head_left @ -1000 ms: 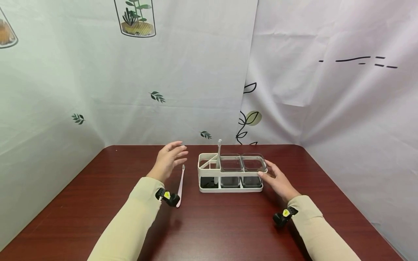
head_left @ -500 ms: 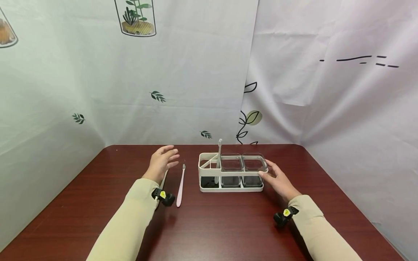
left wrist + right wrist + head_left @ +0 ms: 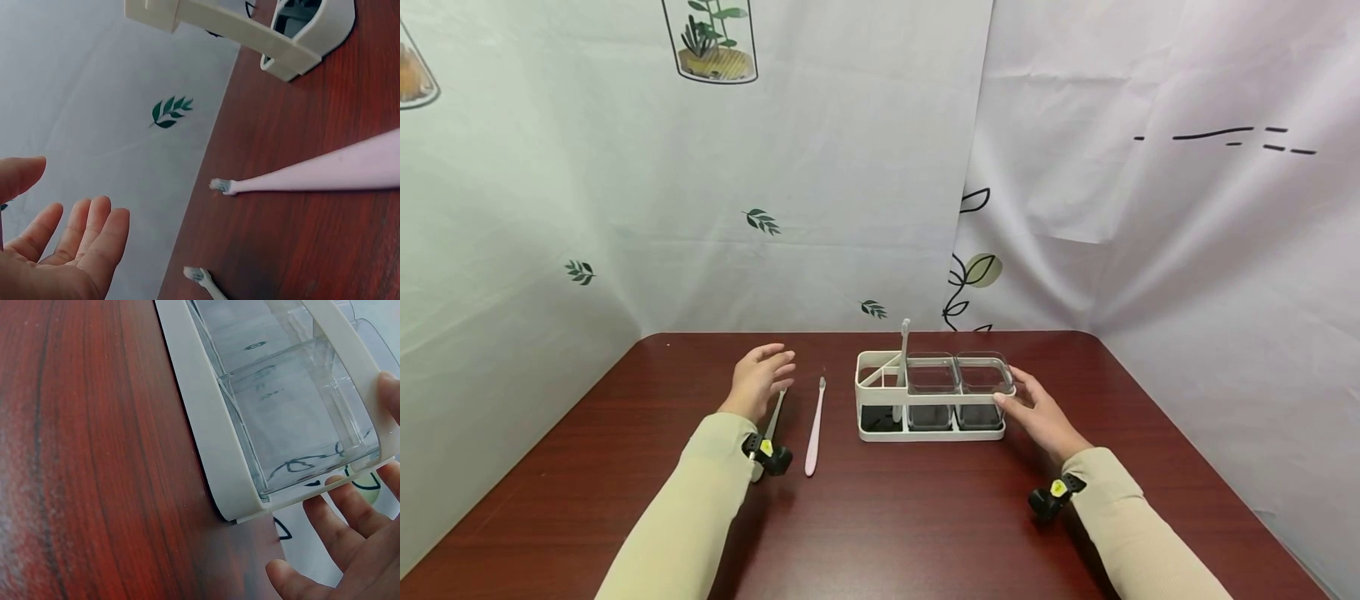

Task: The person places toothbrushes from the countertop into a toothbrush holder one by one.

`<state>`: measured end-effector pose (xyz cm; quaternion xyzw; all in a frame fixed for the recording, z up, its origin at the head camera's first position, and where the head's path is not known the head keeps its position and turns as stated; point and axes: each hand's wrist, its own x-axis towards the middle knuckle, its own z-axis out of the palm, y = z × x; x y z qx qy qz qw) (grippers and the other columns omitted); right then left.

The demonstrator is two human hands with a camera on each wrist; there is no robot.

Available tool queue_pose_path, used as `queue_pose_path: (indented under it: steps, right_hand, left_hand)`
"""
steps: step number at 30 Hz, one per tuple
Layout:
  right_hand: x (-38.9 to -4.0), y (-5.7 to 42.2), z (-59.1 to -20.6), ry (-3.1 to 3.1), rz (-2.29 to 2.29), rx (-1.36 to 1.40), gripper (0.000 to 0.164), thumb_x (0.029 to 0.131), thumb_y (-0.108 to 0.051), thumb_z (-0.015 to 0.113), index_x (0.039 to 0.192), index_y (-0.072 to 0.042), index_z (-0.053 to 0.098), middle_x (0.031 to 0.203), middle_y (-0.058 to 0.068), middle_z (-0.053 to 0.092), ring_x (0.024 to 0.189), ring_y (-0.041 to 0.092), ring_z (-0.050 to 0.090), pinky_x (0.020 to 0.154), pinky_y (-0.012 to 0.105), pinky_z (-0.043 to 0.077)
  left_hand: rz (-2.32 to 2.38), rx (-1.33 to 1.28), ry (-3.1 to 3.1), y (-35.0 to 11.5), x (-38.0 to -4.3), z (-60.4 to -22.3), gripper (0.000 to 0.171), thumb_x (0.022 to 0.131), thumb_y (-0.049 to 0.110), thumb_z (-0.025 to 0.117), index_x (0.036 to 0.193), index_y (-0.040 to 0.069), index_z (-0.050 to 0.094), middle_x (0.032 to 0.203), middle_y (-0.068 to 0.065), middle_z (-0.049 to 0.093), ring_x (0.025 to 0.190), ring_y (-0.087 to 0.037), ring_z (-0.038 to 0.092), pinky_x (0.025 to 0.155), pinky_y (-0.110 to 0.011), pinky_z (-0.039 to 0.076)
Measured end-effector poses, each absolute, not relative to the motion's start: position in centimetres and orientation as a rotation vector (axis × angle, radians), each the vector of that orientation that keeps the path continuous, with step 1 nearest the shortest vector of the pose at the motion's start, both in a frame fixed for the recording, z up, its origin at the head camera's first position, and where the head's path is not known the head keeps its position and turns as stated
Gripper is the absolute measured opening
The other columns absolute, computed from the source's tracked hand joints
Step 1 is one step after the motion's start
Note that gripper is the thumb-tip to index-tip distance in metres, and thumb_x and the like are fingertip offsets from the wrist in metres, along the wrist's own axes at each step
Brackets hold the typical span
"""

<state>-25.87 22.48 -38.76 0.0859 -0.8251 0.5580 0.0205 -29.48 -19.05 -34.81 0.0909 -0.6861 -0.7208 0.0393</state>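
Observation:
My left hand [image 3: 758, 382] hovers above the table, fingers spread and holding nothing. Under its fingers and wrist lies a pale greyish-green toothbrush [image 3: 775, 414], partly hidden; its bristle head [image 3: 194, 274] shows in the left wrist view. Just right of it a pink toothbrush [image 3: 814, 437] lies flat, bristles pointing away from me. With thumb at the front rim and fingers behind, my right hand [image 3: 1037, 421] grips the right end of a white toothbrush holder [image 3: 955, 400]. A whitish toothbrush [image 3: 903, 350] stands upright in the holder's left part.
Two clear square cups, a left one [image 3: 932, 375] and a right one [image 3: 983, 375], sit side by side in the holder. The dark red wooden table [image 3: 917, 517] ends at a white printed curtain [image 3: 850, 167] behind and at both sides.
My left hand has moved left and a little nearer, away from the pink toothbrush, and more of the pale toothbrush shows beneath it. My right hand and the holder stay in place.

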Motion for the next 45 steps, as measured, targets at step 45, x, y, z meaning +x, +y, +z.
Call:
queue_pose_path:
  steps: [45]
  right_hand:
    - [-25.8,22.5,-38.7,-2.551,1.774,0.251,0.068,0.097,-0.023,0.059,0.152,-0.007,0.021,0.144,0.025,0.038,0.132,0.039,0.04,0.104,0.05,0.04]
  left_hand:
    - [-1.842,0.417,-2.493,-20.8,-30.3,-38.3,0.051,0.094,0.009,0.056,0.14,-0.005,0.039,0.136,-0.027,0.045,0.12,-0.037,0.048,0.094,-0.046,0.045]
